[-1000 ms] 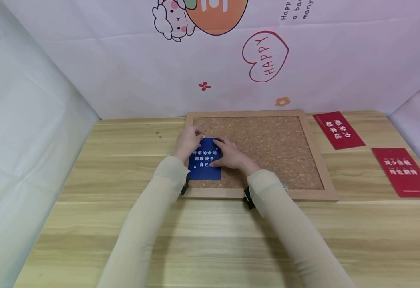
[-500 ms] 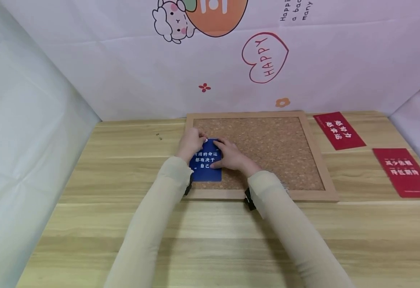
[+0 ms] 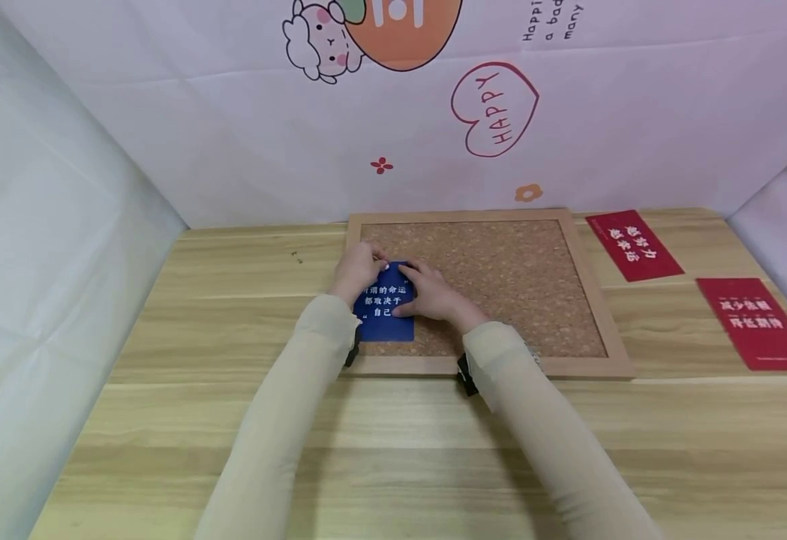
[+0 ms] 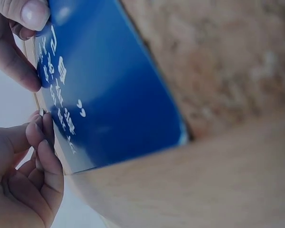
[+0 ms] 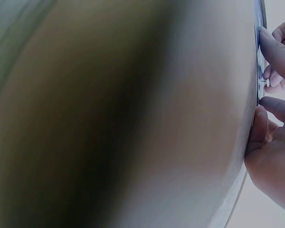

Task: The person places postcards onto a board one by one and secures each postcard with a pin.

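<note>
A blue card (image 3: pixel 386 328) with white Chinese characters lies on the left part of a wood-framed corkboard (image 3: pixel 494 285). My left hand (image 3: pixel 355 271) pinches a small pushpin (image 3: pixel 387 265) between thumb and forefinger at the card's top edge. In the right wrist view the pin's thin needle shows beside the pale head of the pushpin (image 5: pixel 268 82), pointing at the card. Spread over the right side of the card, my right hand (image 3: pixel 436 294) presses it with thumb and fingertips. The left wrist view shows the card (image 4: pixel 114 104) close up, right hand above, left hand (image 4: pixel 28 175) below.
Two red cards with white characters, an upper one (image 3: pixel 635 244) and a lower one (image 3: pixel 759 324), lie on the wooden table (image 3: pixel 393 450) right of the board. Behind the board rises a white printed cloth (image 3: pixel 265 150). Something small and clear (image 3: pixel 533 351) lies partly behind the right sleeve.
My left hand has shifted slightly to the right and towards me, with the pushpin at the card's top edge. The right hand stays in place on the card.
</note>
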Tool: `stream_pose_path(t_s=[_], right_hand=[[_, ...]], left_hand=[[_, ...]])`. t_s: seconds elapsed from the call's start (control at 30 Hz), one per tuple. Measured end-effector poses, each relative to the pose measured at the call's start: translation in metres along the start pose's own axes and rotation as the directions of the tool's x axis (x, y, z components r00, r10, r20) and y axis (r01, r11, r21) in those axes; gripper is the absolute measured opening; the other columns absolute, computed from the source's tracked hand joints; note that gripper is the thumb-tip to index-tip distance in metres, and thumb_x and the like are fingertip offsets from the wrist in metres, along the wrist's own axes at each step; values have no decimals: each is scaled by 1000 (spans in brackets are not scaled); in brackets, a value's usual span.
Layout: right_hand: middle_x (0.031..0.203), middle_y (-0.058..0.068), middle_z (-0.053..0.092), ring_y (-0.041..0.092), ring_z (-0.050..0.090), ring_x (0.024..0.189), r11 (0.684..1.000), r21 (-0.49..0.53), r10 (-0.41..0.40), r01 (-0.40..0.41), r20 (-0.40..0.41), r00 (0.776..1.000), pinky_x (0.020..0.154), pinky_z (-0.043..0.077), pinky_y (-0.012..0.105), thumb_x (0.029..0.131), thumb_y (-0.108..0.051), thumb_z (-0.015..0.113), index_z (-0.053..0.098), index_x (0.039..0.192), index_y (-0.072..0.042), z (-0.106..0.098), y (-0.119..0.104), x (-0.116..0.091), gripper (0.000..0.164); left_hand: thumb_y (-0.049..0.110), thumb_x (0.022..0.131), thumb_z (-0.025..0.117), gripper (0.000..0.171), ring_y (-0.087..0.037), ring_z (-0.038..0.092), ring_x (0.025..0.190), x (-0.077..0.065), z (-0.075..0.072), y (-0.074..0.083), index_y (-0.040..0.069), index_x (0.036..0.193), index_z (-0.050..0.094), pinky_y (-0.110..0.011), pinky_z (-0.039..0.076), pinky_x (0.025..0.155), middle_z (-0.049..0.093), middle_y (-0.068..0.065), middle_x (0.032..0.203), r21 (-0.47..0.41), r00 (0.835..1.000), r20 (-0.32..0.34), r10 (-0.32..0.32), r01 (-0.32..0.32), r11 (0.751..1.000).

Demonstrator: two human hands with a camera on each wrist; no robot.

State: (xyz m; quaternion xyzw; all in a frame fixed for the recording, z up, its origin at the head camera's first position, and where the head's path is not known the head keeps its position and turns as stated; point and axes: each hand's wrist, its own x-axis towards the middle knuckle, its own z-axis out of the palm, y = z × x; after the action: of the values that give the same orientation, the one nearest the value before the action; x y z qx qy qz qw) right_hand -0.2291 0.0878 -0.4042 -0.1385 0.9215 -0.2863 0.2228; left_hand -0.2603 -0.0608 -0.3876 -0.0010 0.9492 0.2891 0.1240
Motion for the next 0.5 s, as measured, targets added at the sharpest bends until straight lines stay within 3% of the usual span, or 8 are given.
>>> stream_pose_path(t_s=[0.2,0.5], right_hand=[[162,14,6,40,6,148,1000,-3,-9,9,-1,1000,119,17,54,86,-31,70,19,153,-9,1,0,0,87],[162,13,6,39,6,148,1000,-4,-6,6,-7,1000,119,17,53,86,-32,70,19,153,-9,1,0,0,88]], left_hand=[[19,98,52,24,-24,61,107,1,0,-1,9,113,68,-39,48,95,65,-9,123,31,1000,0,13,-13,999],[20,98,52,26,-24,61,109,3,1,-2,10,116,68,-39,49,95,64,-10,125,1,1000,8,2,-2,1000]])
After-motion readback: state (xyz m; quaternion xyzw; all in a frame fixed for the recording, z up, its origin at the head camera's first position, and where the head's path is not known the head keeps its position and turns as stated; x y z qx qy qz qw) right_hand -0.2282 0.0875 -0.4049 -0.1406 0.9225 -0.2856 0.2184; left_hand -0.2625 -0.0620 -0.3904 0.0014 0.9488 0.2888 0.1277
